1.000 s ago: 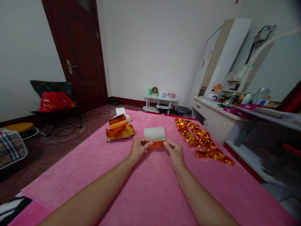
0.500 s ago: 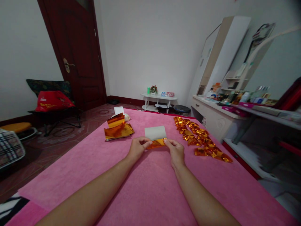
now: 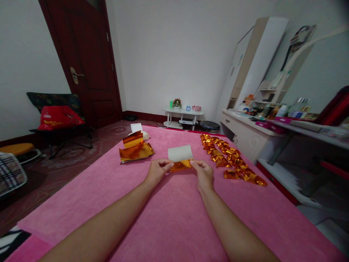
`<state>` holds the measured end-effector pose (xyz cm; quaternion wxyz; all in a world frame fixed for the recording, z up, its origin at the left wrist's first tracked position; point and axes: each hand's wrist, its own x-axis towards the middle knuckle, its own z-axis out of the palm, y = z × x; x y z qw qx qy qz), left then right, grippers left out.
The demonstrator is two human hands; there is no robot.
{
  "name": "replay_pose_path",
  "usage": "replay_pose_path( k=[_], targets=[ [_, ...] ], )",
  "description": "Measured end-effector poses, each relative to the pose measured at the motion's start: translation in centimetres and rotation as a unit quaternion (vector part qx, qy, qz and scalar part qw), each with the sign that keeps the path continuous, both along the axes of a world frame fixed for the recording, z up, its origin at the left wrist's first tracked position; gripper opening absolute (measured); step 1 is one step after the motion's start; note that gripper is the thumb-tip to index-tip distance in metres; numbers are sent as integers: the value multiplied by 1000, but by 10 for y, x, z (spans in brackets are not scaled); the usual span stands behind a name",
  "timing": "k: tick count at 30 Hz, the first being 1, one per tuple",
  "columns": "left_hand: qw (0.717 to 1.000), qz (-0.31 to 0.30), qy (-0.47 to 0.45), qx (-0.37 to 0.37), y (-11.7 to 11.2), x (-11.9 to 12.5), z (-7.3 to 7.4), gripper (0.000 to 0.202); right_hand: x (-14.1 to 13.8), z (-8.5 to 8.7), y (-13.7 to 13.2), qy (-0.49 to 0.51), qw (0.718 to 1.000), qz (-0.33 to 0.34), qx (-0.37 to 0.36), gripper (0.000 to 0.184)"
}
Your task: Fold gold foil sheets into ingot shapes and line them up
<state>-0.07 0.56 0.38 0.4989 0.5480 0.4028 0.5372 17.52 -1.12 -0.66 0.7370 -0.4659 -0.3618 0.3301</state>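
Note:
Between my hands is a sheet of gold foil paper (image 3: 180, 165), its near edge folded over so the shiny gold side shows. The pale grey back (image 3: 180, 153) of the sheet lies beyond the fold. My left hand (image 3: 159, 170) pinches the left end of the folded strip between thumb and fingers. At the right end, my right hand (image 3: 203, 174) grips it with the thumb on top. A stack of flat gold foil sheets (image 3: 136, 152) lies to the left. On the right are several folded gold foil pieces (image 3: 227, 154) in rows.
Everything lies on a pink cloth-covered surface (image 3: 169, 218). Behind the foil stack sits a small white item (image 3: 136, 127). A white dressing table (image 3: 248, 125) with bottles stands at the right, and a chair with a red bag (image 3: 60, 117) at the left.
The view has shifted slightly. My left hand has edged a little outward, leaving more of the folded gold strip showing. Both hands keep their pinch on the sheet.

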Motion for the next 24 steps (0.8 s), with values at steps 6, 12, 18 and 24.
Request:
replay_pose_path(
  k=[6, 12, 18, 24],
  targets=[
    [1000, 14, -6, -11, 1, 0, -1, 30, 0, 0, 0, 3, 1000, 0, -2, 18],
    [1000, 19, -6, -18, 5, -1, -6, 25, 0, -1, 1, 17, 1000, -4, 5, 16],
    [1000, 18, -9, -19, 7, -3, -10, 24, 1, -3, 3, 23, 1000, -3, 12, 18],
    [1000, 22, -4, -22, 7, -3, -10, 24, 1, -3, 3, 32, 999, 6, 15, 20]
  ],
)
